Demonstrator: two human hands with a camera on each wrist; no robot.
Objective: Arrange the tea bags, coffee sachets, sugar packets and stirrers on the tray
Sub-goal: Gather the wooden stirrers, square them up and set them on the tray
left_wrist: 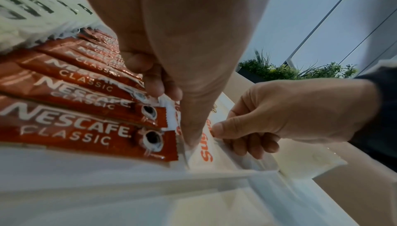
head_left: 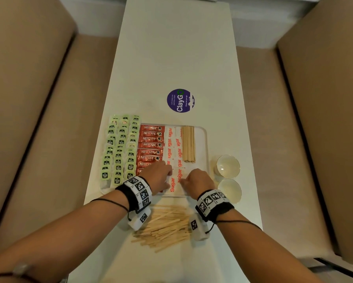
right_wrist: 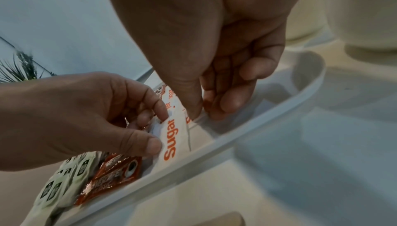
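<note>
A white tray (head_left: 202, 133) holds rows of green tea bags (head_left: 120, 148), red Nescafe coffee sachets (head_left: 150, 144), white sugar packets (head_left: 172, 144) and a bundle of wooden stirrers (head_left: 188, 144). Both hands work at the near end of the sugar rows. My left hand (head_left: 169, 176) pinches the left edge of a sugar packet (right_wrist: 171, 138) between thumb and fingers (right_wrist: 160, 130). My right hand (head_left: 183, 179) pinches the neighbouring sugar packet's edge (right_wrist: 204, 112) just inside the tray's near rim (right_wrist: 247, 138). The near coffee sachets (left_wrist: 90, 128) lie beside the left hand.
A loose heap of wooden stirrers (head_left: 165, 227) lies on the white table under my wrists. Two small white bowls (head_left: 227, 165) (head_left: 230, 189) stand right of the tray. A round purple sticker (head_left: 180, 100) sits beyond the tray. Tan seats flank the table.
</note>
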